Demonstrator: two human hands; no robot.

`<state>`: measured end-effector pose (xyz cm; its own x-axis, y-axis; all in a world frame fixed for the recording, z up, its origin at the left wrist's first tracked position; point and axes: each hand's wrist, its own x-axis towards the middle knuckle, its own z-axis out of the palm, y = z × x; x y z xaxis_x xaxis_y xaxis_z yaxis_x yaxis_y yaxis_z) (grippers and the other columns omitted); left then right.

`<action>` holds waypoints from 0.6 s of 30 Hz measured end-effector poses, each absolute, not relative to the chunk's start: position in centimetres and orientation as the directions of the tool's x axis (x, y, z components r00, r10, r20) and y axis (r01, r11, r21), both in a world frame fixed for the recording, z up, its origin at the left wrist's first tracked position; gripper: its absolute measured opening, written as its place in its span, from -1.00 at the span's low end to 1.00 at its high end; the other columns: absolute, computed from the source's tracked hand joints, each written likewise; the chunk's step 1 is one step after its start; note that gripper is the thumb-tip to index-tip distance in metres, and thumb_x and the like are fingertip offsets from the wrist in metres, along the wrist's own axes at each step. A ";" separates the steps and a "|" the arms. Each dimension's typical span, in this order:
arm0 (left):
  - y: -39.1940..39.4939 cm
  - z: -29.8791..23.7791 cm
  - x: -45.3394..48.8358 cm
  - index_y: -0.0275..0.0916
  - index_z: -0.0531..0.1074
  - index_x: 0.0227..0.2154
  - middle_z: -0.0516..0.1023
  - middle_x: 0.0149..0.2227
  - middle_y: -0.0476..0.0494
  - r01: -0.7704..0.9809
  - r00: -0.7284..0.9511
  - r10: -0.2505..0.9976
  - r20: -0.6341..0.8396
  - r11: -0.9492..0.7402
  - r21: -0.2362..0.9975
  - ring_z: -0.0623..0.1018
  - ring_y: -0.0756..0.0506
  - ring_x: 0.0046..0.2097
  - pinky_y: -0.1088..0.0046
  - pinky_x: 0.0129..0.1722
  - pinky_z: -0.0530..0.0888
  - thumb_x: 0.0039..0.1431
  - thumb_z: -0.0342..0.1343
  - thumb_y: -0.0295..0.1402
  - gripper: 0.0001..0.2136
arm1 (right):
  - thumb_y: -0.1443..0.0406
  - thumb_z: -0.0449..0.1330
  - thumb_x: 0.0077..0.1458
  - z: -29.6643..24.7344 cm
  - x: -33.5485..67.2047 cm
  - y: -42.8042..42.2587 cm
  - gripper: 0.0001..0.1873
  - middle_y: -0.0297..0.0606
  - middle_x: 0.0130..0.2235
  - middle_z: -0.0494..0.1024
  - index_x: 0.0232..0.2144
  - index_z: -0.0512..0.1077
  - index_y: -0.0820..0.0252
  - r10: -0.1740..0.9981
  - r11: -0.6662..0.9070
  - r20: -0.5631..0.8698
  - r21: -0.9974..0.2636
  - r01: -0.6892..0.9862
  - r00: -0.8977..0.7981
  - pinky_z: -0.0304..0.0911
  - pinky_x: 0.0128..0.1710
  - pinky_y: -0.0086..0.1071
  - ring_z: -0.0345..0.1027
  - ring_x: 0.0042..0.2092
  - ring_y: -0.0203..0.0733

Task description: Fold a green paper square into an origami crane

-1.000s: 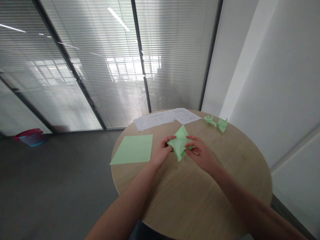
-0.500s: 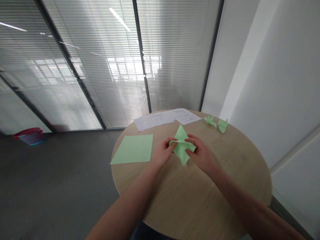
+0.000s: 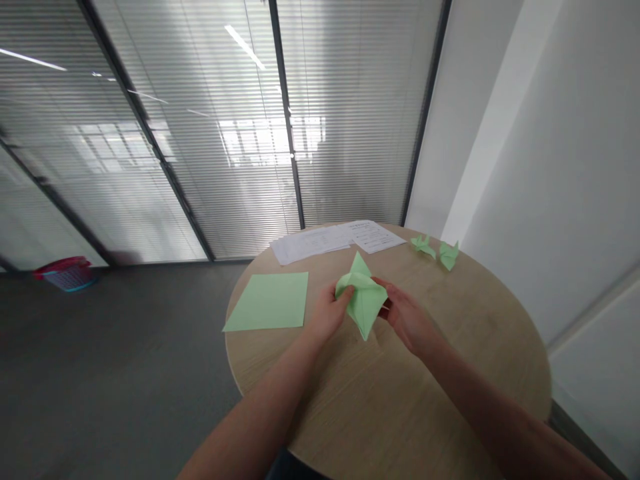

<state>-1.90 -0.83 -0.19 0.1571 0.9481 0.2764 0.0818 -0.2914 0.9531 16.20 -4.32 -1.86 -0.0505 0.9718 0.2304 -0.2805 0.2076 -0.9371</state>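
Observation:
A partly folded light green paper [image 3: 363, 298] is held just above the round wooden table [image 3: 400, 400]. It forms a pointed, diamond-like shape with one tip up and one tip down. My left hand [image 3: 331, 312] pinches its left side with the thumb on top. My right hand [image 3: 407, 315] grips its right side, fingers curled under the paper. A flat green square sheet [image 3: 269, 310] lies on the table to the left of my left hand.
Two small folded green paper figures [image 3: 435, 249] sit at the table's far right. White printed sheets [image 3: 335, 238] lie at the far edge. Glass walls with blinds stand behind. A red and blue basket [image 3: 64, 273] rests on the grey floor at left.
The folded paper has been reshaped and raised slightly between both hands. Its lower tip now points down more sharply. The camera has shifted a little.

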 end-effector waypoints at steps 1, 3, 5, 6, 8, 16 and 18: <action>-0.9 -0.1 -1.9 -0.24 0.54 -0.31 0.60 -0.32 -0.12 0.088 0.152 0.947 0.281 -0.297 0.951 0.53 -0.18 -0.26 0.35 -0.26 0.44 0.15 0.20 -0.10 -0.72 | -0.16 0.18 0.19 -2.0 16.2 -4.2 -0.40 -0.04 0.09 0.60 0.06 0.54 0.09 0.974 0.201 0.223 -0.936 -0.288 -0.047 0.51 -0.05 -0.02 0.53 0.03 0.11; -0.9 0.0 -1.9 -0.24 0.54 -0.30 0.60 -0.30 -0.13 0.103 0.145 0.945 0.294 -0.310 0.945 0.53 -0.21 -0.23 0.33 -0.22 0.44 0.16 0.19 -0.15 -0.76 | -0.17 0.18 0.17 -2.2 16.3 -4.0 -0.40 -0.05 0.10 0.59 0.02 0.57 0.09 0.977 0.184 0.207 -0.939 -0.291 -0.050 0.51 -0.06 -0.02 0.52 0.04 0.12; -1.1 0.1 -1.9 -0.25 0.54 -0.28 0.61 -0.28 -0.13 0.113 0.140 0.942 0.304 -0.321 0.940 0.54 -0.23 -0.20 0.31 -0.18 0.44 0.18 0.17 -0.20 -0.78 | -0.13 0.26 0.12 -2.4 16.3 -3.9 -0.44 -0.10 0.09 0.61 0.01 0.59 0.06 0.978 0.168 0.196 -0.941 -0.295 -0.066 0.50 -0.04 -0.02 0.53 0.02 0.10; -1.2 0.2 -1.8 -0.25 0.54 -0.27 0.61 -0.26 -0.14 0.114 0.137 0.942 0.307 -0.323 0.939 0.54 -0.24 -0.18 0.29 -0.15 0.44 0.18 0.17 -0.21 -0.79 | -0.11 0.30 0.11 -2.4 16.3 -4.0 -0.46 -0.12 0.08 0.62 0.01 0.59 0.04 0.978 0.161 0.193 -0.940 -0.299 -0.080 0.50 -0.04 -0.03 0.53 0.00 0.08; -1.4 0.3 -1.8 -0.24 0.54 -0.25 0.61 -0.23 -0.15 0.108 0.134 0.942 0.309 -0.323 0.940 0.55 -0.25 -0.15 0.28 -0.11 0.44 0.20 0.16 -0.20 -0.78 | -0.09 0.32 0.10 -2.5 16.2 -4.1 -0.49 -0.17 0.04 0.63 0.01 0.59 0.00 0.975 0.152 0.192 -0.942 -0.298 -0.109 0.51 -0.05 -0.04 0.55 -0.03 0.05; -1.6 -0.4 -1.7 -0.20 0.53 -0.16 0.60 -0.10 -0.18 0.009 0.138 0.954 0.266 -0.270 0.963 0.51 -0.24 0.00 0.24 0.08 0.41 0.27 0.10 0.04 -0.61 | -0.10 0.22 0.19 -2.2 15.4 -4.6 -0.45 -0.18 0.05 0.61 0.14 0.51 -0.06 0.962 0.175 0.207 -0.968 -0.182 -0.176 0.56 -0.19 -0.09 0.56 -0.09 0.01; -1.5 -0.7 -1.6 -0.23 0.53 -0.13 0.59 -0.08 -0.22 -0.028 0.165 0.950 0.267 -0.266 0.964 0.51 -0.24 0.02 0.22 0.09 0.41 0.30 -0.02 0.15 -0.48 | -0.08 0.23 0.21 -2.1 15.3 -4.7 -0.50 -0.24 0.11 0.59 0.13 0.52 -0.12 0.962 0.164 0.198 -0.970 -0.180 -0.189 0.53 -0.11 -0.10 0.53 0.01 0.02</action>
